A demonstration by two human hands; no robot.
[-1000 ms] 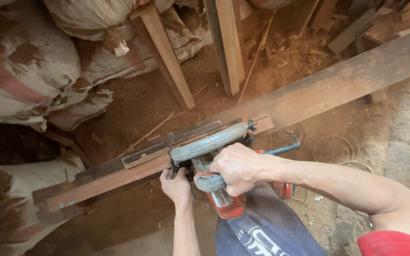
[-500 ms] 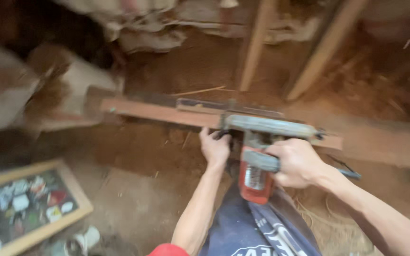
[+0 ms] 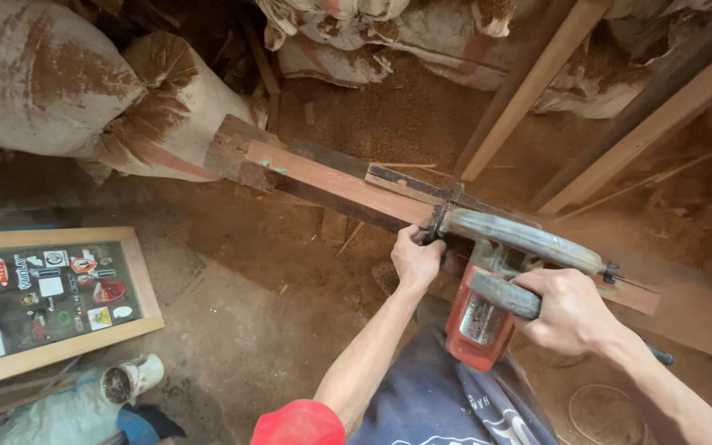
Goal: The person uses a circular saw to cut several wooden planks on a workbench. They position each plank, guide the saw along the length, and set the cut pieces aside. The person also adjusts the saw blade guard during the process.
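Observation:
A hand-held circular saw (image 3: 496, 272) with a grey blade guard and a red motor body rests on a long reddish wooden plank (image 3: 331, 181). The plank runs from upper left to lower right. My right hand (image 3: 566, 311) is closed around the saw's grey handle. My left hand (image 3: 416, 257) grips the near edge of the plank and the saw's base plate, just left of the guard. A flat metal guide bar (image 3: 409, 185) lies along the plank ahead of the saw.
Dusty stuffed sacks (image 3: 67, 91) are piled at the upper left and along the top. Leaning timber posts (image 3: 537, 74) stand at the upper right. A wood-framed panel with stickers (image 3: 43, 301) lies on the sawdust-covered floor at left, a white pipe end (image 3: 129, 379) below it.
The view has swung left and down, bringing the framed panel and sacks into sight. Both hands keep the same holds on the saw and plank.

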